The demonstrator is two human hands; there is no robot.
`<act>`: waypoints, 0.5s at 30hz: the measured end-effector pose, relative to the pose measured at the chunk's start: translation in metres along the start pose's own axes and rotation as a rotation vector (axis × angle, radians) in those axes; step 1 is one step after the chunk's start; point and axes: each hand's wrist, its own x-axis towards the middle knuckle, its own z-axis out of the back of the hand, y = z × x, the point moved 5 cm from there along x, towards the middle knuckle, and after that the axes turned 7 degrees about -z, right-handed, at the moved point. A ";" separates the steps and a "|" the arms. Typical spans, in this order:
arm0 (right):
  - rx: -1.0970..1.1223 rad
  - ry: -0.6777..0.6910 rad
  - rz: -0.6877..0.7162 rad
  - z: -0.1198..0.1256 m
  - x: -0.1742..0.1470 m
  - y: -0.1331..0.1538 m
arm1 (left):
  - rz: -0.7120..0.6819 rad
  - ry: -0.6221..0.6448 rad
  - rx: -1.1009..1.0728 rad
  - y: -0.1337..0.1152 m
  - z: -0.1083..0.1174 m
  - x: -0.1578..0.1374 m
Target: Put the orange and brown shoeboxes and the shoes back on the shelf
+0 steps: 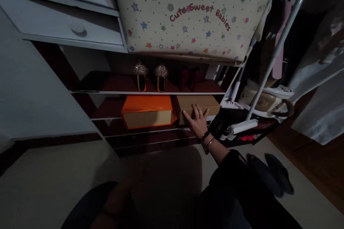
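My right hand [198, 121] reaches to the lower shelf with its fingers spread against the front of a brown cardboard box [185, 104]. It touches the box without wrapping round it. Left of that box lies an orange box [147, 102] with a pale front. Deep in shadow over the floor, my left hand [135, 172] hangs near my knee, away from the shelves. Its fingers are too dark to make out.
On the shelf above [115, 84] stand two glittery-topped heels [140, 77] and dark red shoes [185, 78]. A star-print fabric cover [188, 18] overhangs it. At right are a slanted metal pole [279, 46] and dark slippers [278, 175]. White drawers [67, 25] jut out at upper left.
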 end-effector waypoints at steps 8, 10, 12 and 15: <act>-0.020 -0.050 0.016 0.020 -0.027 -0.006 | 0.005 -0.417 -1.115 0.016 0.013 0.050; -0.029 -0.076 0.024 0.027 -0.036 -0.006 | -0.095 -0.446 -1.349 0.004 0.021 0.062; -0.032 -0.076 0.024 0.036 -0.047 -0.007 | -0.177 -0.448 -1.441 -0.010 0.028 0.067; -0.020 -0.077 0.013 0.052 -0.066 -0.013 | -0.232 -0.448 -1.478 -0.026 0.033 0.065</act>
